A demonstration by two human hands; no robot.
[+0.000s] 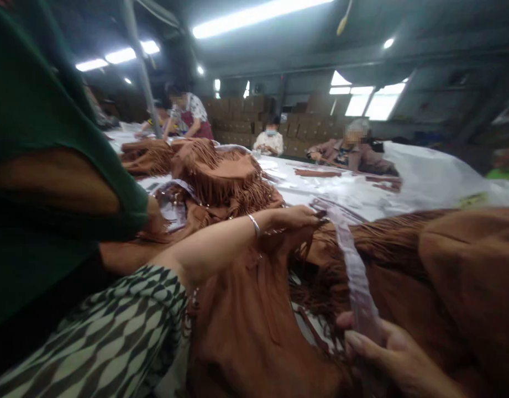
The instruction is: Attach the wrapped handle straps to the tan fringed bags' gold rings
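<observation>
A brown suede garment with long fringe [246, 326] lies spread in front of me on the table. A pale translucent strip [353, 265] runs across its fringe. My left hand [293, 216], on an arm with a patterned sleeve and a silver bracelet, grips the strip's far end at the fringe. The near end is pinched between thumb and fingers of my right hand [397, 354] at the bottom right. The strip is stretched between both hands. More brown fringed fabric [465, 265] is heaped to the right.
A person in a green top [42, 166] stands close at my left, arm over the table. Piles of the same brown fringed garments [221, 177] lie on the white-covered table [362, 193]. Several seated co-workers [353, 149] work at the far side. Cardboard boxes [254, 105] line the back wall.
</observation>
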